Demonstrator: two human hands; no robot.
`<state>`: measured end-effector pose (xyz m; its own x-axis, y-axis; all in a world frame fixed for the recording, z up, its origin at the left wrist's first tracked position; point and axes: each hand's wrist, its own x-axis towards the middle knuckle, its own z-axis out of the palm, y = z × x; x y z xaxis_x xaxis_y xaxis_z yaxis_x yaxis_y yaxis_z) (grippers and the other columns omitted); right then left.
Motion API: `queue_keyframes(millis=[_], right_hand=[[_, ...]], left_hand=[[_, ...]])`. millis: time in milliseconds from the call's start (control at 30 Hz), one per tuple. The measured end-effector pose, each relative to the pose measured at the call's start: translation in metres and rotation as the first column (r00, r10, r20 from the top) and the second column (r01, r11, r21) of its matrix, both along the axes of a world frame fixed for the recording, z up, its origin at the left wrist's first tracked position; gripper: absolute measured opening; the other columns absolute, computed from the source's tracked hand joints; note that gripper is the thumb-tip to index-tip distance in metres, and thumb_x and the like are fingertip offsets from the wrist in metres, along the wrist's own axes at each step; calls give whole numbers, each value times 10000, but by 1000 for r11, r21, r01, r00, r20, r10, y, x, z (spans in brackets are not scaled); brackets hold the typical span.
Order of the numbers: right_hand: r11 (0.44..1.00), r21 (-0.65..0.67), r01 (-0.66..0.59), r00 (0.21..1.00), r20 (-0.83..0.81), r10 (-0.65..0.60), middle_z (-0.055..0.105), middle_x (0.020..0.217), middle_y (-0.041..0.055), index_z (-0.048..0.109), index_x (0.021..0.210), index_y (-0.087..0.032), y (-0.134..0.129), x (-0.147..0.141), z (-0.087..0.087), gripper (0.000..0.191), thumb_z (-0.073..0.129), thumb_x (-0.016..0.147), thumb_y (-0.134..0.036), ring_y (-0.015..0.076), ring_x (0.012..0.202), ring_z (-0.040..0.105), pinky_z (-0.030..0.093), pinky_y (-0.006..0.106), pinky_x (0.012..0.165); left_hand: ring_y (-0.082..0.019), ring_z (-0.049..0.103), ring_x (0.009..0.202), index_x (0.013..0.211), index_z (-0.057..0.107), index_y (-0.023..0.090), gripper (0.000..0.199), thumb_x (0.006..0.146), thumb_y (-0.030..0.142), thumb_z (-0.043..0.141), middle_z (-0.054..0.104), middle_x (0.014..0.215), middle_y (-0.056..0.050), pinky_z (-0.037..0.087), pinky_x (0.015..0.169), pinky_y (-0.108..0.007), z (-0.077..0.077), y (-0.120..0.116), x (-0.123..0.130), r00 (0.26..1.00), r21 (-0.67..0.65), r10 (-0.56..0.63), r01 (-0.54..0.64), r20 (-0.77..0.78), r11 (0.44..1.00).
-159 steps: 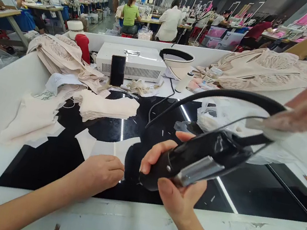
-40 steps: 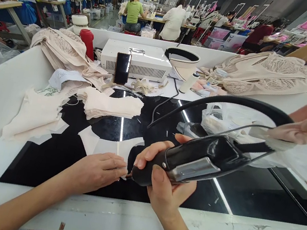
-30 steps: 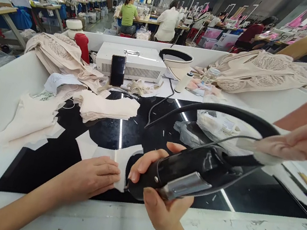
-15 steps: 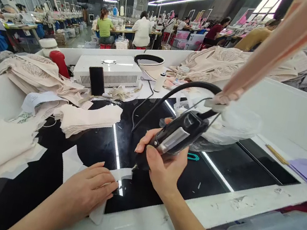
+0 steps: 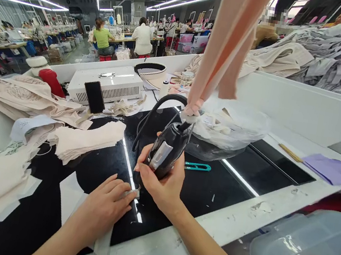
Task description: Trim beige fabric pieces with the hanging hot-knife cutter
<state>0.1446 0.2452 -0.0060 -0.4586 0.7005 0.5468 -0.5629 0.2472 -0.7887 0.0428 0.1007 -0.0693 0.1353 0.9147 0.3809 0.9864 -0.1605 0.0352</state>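
My right hand (image 5: pixel 165 184) is wrapped round a black corded hand tool (image 5: pixel 170 145) with a silver plate on its side. The tool points down at the dark glossy tabletop (image 5: pixel 191 197), its tip mostly hidden by my fingers. A twisted pink fabric strip (image 5: pixel 215 52) is tied at the tool's upper end and runs upward. Just left of the tool, my left hand (image 5: pixel 104 206) holds a thin white piece (image 5: pixel 103 242) against the surface, fingers together. A short end of it sticks out past my fingertips, close to the tool. Another pale section shows left of that hand.
Stacked cream fabric pieces (image 5: pixel 89 139) lie left, beside a phone (image 5: pixel 94 96) and a white vented box (image 5: pixel 107 83). Right of the tool are teal thread snips (image 5: pixel 198 166) and a clear plastic bag (image 5: pixel 230 125). Purple cloth (image 5: pixel 336 170) lies near the right edge.
The view has turned right. My right hand has tilted the tool more upright, and its tip is nearer my left fingertips. Less of the white strip shows between my hands.
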Motion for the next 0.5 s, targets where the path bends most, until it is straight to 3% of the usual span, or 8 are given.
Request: queue_keyframes(millis=[233,500], right_hand=[[1000,2,15,1000,3,-15,637,776,-40,496,1140,-269,1,-1,0,439,728,772,-213,131,579,596,485,273,517],[1000,0,8,1000,-1,-8,637,769,-45,505,1126,-275,2,-2,0,418,723,777,-202,134,571,596,499,286,531]], left_hand=[[-252,656,1084,1326,567,172,330,996,177,559,626,1151,-98,533,1057,-529,-4,-3,-1,999,-41,35,-36,-16,999],[-253,646,1116,1369,551,173,336,1046,212,468,617,1176,-108,517,1074,-540,-6,-4,-1,998,-64,55,-55,-11,996]])
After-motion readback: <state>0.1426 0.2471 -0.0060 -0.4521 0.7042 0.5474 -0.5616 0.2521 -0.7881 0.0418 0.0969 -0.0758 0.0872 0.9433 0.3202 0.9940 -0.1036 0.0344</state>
